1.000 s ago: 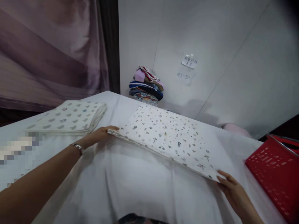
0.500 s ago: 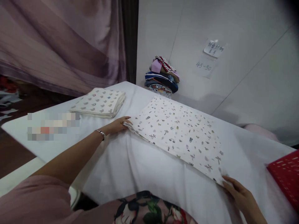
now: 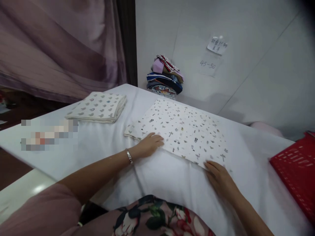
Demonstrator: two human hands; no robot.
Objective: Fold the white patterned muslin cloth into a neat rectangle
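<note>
A white cloth (image 3: 183,129) with small printed figures lies folded flat on the white-covered table (image 3: 162,183). My left hand (image 3: 150,145) rests on its near edge, left of the middle, palm down with the fingers spread a little. Farther right, my right hand (image 3: 218,173) lies at the same near edge, its fingertips on the cloth and its thumb hidden. To the left sits a folded cream cloth (image 3: 98,106) with a grey print, touched by neither hand.
A red basket (image 3: 295,164) stands at the right edge. Behind the table, a stack of folded fabrics (image 3: 164,77) is against the wall. A blurred patch (image 3: 49,134) covers something on the table's left part. A pink curtain (image 3: 61,46) hangs at the back left.
My left hand has left the cloth's left corner and moved right along the near edge. My right hand has moved inward from the right corner. The view has shifted slightly right.
</note>
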